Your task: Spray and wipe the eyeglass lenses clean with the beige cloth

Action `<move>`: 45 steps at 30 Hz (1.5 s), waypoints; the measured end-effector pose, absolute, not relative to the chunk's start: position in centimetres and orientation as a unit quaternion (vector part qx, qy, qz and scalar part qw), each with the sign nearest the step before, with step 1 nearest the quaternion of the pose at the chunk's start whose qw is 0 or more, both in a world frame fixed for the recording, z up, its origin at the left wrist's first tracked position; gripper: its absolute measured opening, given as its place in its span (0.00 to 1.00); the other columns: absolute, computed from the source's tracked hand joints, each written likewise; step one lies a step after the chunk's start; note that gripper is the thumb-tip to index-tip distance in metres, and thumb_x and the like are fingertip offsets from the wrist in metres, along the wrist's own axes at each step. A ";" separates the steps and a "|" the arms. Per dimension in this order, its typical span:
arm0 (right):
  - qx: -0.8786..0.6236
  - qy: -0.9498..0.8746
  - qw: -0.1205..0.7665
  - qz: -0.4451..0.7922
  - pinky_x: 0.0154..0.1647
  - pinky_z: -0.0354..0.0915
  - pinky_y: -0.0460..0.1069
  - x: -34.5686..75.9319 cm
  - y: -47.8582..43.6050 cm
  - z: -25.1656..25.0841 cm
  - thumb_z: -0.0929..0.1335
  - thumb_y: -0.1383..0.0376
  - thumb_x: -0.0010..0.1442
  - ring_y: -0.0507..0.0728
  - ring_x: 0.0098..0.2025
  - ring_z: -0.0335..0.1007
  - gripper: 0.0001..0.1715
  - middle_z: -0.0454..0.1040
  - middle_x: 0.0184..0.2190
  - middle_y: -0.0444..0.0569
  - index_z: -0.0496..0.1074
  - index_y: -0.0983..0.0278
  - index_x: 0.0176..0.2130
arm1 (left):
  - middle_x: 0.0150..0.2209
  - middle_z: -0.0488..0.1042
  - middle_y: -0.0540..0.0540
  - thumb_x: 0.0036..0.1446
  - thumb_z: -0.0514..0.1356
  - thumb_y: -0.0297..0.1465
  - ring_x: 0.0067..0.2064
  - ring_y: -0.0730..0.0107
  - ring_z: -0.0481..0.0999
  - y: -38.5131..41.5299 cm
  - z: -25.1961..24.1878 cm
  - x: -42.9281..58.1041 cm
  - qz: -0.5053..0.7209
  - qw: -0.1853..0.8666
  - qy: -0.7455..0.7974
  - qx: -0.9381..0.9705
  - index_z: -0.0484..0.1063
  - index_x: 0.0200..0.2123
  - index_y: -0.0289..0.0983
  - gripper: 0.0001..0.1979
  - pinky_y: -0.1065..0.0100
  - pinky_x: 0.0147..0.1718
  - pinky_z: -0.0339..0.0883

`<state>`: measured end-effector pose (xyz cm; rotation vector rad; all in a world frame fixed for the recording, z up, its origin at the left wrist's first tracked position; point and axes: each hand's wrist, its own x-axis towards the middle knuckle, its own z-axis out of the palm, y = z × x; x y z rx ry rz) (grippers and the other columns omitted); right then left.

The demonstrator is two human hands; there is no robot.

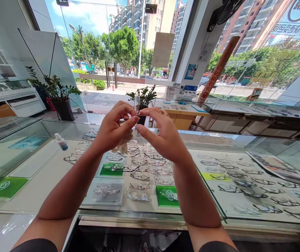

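Observation:
Above the middle of the glass display counter, my left hand (117, 126) and my right hand (162, 131) meet at their fingertips. Both pinch a pair of glasses (137, 99), seen nearly edge-on as a narrow, clear, shiny shape pointing up. Its frame is mostly hidden by my fingers. From under my left hand hangs a pale beige cloth (123, 148), partly covered by the palm and fingers. Below my hands, rows of eyeglasses (139, 175) lie inside the counter.
A small spray bottle (61, 141) stands on the left side. Green cards (167, 201) lie among the glasses. More glasses (244, 183) and a magazine (278, 164) are at the right. Potted plants (63, 108) and a wooden table (184, 119) stand beyond the counter, before the windows.

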<state>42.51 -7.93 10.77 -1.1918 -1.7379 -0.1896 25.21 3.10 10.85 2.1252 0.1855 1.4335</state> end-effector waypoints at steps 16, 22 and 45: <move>-0.422 -0.687 0.585 0.085 0.64 0.76 0.60 41.6 -7.2 10.5 0.77 0.54 0.68 0.60 0.55 0.84 0.16 0.87 0.51 0.50 0.83 0.60 0.51 | 0.30 0.67 0.50 0.58 0.76 0.46 0.30 0.71 0.63 3.0 11.1 24.7 0.512 0.375 0.090 0.767 0.72 0.30 0.40 0.21 0.66 0.27 0.59; -0.433 -0.674 0.593 0.078 0.62 0.77 0.61 41.0 -7.2 10.6 0.76 0.54 0.68 0.61 0.55 0.84 0.14 0.87 0.51 0.51 0.84 0.59 0.49 | 0.28 0.70 0.50 0.57 0.77 0.49 0.29 0.71 0.66 2.9 11.0 24.9 0.518 0.405 0.096 0.748 0.72 0.31 0.40 0.23 0.66 0.26 0.60; -0.421 -0.630 0.646 0.091 0.61 0.80 0.60 42.9 -8.5 11.6 0.76 0.58 0.68 0.60 0.52 0.86 0.10 0.89 0.48 0.50 0.85 0.59 0.46 | 0.29 0.74 0.48 0.64 0.69 0.44 0.28 0.72 0.66 2.5 9.0 22.7 0.343 0.515 0.099 0.779 0.74 0.33 0.38 0.17 0.68 0.28 0.61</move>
